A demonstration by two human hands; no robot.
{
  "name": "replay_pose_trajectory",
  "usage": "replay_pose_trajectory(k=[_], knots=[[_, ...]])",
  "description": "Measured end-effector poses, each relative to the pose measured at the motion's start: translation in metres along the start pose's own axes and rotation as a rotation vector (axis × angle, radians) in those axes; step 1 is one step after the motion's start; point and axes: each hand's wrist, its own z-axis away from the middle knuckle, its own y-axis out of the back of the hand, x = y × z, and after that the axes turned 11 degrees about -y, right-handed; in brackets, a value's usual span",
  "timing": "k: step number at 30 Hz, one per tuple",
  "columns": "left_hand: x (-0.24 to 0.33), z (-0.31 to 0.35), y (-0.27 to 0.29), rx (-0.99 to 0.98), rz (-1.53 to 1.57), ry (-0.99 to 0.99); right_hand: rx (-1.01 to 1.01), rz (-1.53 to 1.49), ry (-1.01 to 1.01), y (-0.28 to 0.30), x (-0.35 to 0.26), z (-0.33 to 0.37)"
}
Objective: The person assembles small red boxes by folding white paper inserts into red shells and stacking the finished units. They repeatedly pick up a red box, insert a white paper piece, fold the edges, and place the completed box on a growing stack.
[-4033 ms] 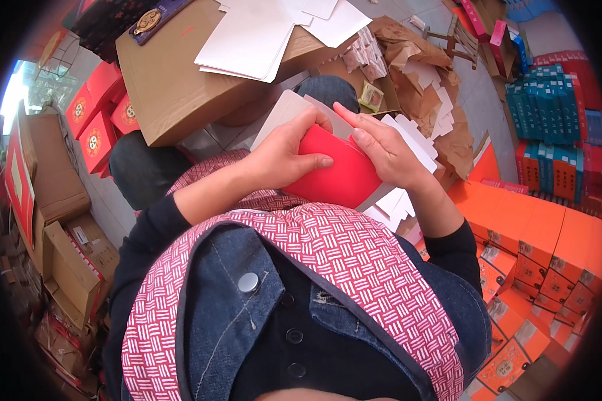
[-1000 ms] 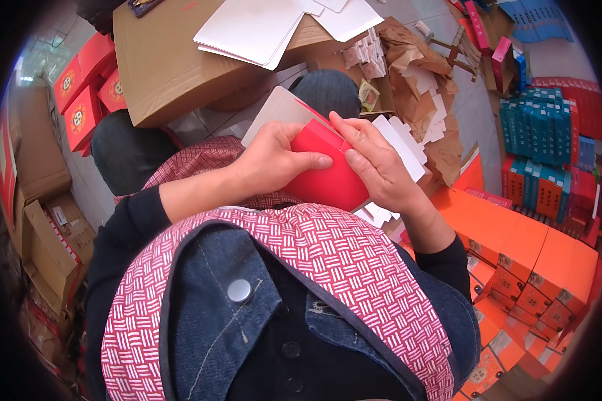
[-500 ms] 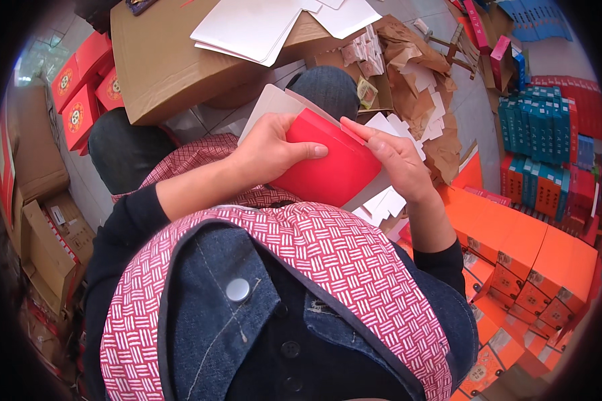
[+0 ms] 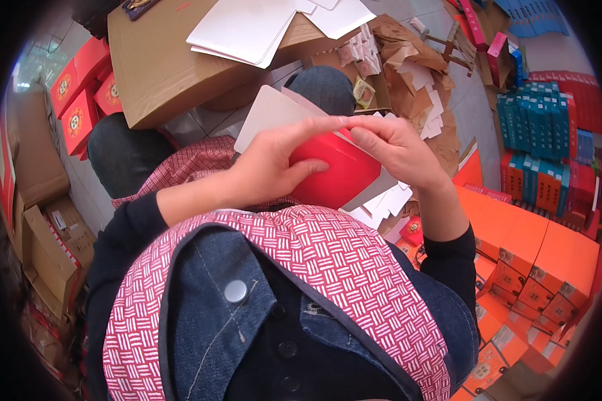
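Note:
A glossy red card with a pale grey sheet behind it lies tilted over my lap. My left hand holds its upper left part, the thumb lying on the red face and the index finger stretched along the top edge. At the upper right edge my right hand has its thumb and curled fingers closed on the card. The fingertips of both hands meet at this edge. My fingers behind the card are hidden.
A large cardboard box stands ahead, with white sheets on top. Red boxes are stacked at the left. Crumpled brown paper and white scraps lie right of my knee. Orange boxes and teal boxes fill the right side.
My left hand's index finger has swung out along the card's top edge to the right fingertips. My right hand has curled and turned inward over the edge.

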Motion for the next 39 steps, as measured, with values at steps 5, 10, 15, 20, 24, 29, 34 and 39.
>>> replay_pose_trajectory(k=[5,10,15,20,24,29,34,39], knots=[[-0.001,0.006,0.004,-0.058,-0.070,-0.077,0.021,-0.111,-0.070,-0.002,0.013,-0.006],[0.004,0.003,0.015,-0.140,-0.037,0.111,0.023,-0.165,-0.031,0.002,0.014,-0.012],[0.002,0.001,0.017,-0.102,-0.010,0.243,0.144,0.012,0.119,-0.015,0.003,-0.002],[0.001,0.005,0.016,-0.030,0.003,0.254,0.237,0.235,0.214,-0.026,0.004,0.004],[-0.003,0.007,0.015,-0.018,0.026,0.245,0.307,0.208,0.279,-0.032,0.015,-0.001],[-0.003,0.009,0.017,-0.008,-0.030,0.213,0.260,0.144,0.214,-0.034,0.009,0.000],[-0.002,0.009,0.014,0.104,0.066,0.330,0.254,0.136,0.189,-0.034,0.011,0.003],[-0.007,0.005,0.017,0.135,0.542,0.632,0.269,0.110,0.186,-0.037,0.012,0.004]])
